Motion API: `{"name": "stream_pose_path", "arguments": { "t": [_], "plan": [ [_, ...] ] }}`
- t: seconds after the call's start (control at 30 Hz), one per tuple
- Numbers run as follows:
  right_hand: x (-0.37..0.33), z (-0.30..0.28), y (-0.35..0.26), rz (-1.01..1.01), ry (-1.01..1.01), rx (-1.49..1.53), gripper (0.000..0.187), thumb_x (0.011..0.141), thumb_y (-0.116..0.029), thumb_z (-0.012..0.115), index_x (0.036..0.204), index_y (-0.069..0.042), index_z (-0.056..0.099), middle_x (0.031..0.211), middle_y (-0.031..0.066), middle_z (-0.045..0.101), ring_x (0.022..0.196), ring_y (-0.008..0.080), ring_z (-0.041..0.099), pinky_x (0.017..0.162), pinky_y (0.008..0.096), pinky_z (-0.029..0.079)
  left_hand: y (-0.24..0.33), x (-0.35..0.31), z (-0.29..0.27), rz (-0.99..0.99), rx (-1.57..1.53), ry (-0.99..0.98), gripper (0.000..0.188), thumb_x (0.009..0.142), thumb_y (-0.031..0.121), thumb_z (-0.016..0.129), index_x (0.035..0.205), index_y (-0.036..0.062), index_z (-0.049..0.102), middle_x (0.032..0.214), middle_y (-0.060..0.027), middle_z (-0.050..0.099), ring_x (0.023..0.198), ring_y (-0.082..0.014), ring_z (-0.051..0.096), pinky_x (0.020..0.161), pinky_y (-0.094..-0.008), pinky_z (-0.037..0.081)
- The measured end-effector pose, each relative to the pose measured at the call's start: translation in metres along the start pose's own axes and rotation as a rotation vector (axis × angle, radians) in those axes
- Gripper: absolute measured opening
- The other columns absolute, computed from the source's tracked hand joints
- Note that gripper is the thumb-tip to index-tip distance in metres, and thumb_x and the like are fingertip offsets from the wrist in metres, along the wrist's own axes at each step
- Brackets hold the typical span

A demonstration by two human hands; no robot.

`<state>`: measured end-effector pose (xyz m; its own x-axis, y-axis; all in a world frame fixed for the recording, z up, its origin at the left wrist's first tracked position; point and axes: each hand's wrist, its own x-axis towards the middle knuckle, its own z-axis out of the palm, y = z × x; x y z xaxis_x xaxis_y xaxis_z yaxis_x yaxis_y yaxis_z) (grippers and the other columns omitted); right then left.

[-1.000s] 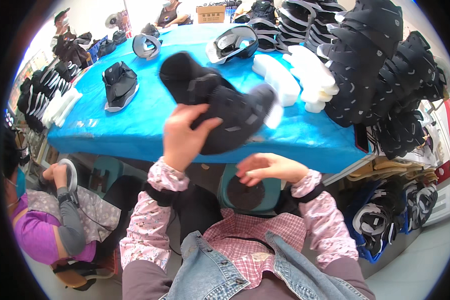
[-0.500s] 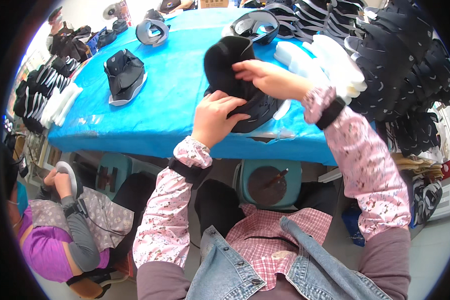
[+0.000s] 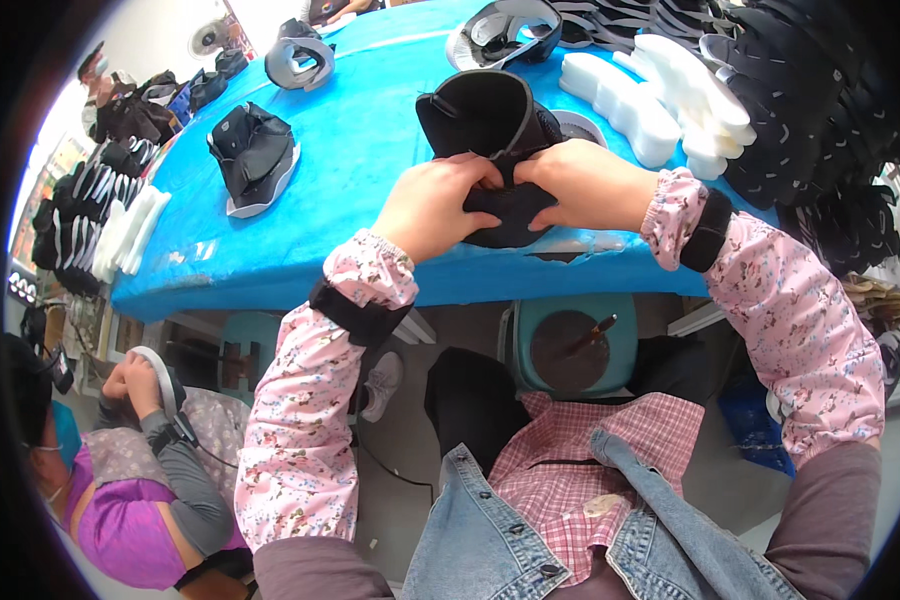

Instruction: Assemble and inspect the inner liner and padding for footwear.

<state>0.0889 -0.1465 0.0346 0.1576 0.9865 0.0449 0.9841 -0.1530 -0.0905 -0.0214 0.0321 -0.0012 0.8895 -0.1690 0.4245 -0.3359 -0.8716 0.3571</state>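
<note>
- Forearms: both in pink floral fabric sleeves [image 3: 305,430], rising from the lower edge and converging; the left leans right, the right reaches in leftward, elbow wide.
- Teal plastic stool [image 3: 540,310]: below the table edge, between the forearms.
- Left hand [image 3: 435,205]: knuckles up, fingers curled on the near side of a black soft shoe upper [image 3: 480,110], thumb lower; grasping it.
- Right hand [image 3: 590,185]: opposite, fingers bent inward, thumb pointing down; grasping the same upper. Thumbs apart.
- Shoe upper: above the near part of the blue sheet-covered table [image 3: 370,150], collar opening upward; contact with the sheet cannot be told.
- White moulded foam pieces [image 3: 630,110]: beyond the right hand.
- Black upper with pale edge [image 3: 250,155]: on the table, left, well apart from the hands.
</note>
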Motion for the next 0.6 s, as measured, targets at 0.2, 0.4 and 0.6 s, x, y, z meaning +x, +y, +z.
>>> {"name": "stream_pose_path", "arguments": {
  "t": [0.2, 0.4, 0.6],
  "plan": [
    [0.008, 0.006, -0.016, -0.011, 0.054, -0.279, 0.026, 0.071, -0.029, 0.071, 0.073, -0.003, 0.065, 0.065, 0.0136, 0.061, 0.068, 0.0307, 0.063, 0.065, 0.0397, 0.049, -0.007, -0.003, -0.002, 0.073, 0.194, -0.025, 0.031, 0.070, 0.022, 0.073, 0.096, 0.0055, 0.063, 0.094, -0.0110, 0.063, 0.086, -0.0308, 0.059, 0.076, -0.0383, 0.048],
    [0.006, 0.020, 0.009, -0.167, 0.206, 0.077, 0.031, 0.071, -0.024, 0.072, 0.094, -0.004, 0.065, 0.081, 0.0145, 0.064, 0.080, 0.0324, 0.062, 0.073, 0.0388, 0.049, -0.007, 0.015, -0.017, 0.104, 0.263, -0.260, 0.032, 0.070, 0.028, 0.072, 0.091, 0.0046, 0.067, 0.088, -0.0117, 0.064, 0.086, -0.0310, 0.060, 0.076, -0.0390, 0.048],
    [0.014, 0.019, -0.009, 0.013, 0.009, -0.069, 0.034, 0.070, -0.028, 0.073, 0.093, -0.006, 0.065, 0.079, 0.0145, 0.064, 0.078, 0.0330, 0.062, 0.072, 0.0402, 0.049, -0.006, 0.023, -0.018, -0.007, 0.278, -0.433, 0.036, 0.065, 0.031, 0.076, 0.089, 0.0049, 0.068, 0.089, -0.0133, 0.065, 0.082, -0.0314, 0.061, 0.075, -0.0374, 0.049]
  ]
}}
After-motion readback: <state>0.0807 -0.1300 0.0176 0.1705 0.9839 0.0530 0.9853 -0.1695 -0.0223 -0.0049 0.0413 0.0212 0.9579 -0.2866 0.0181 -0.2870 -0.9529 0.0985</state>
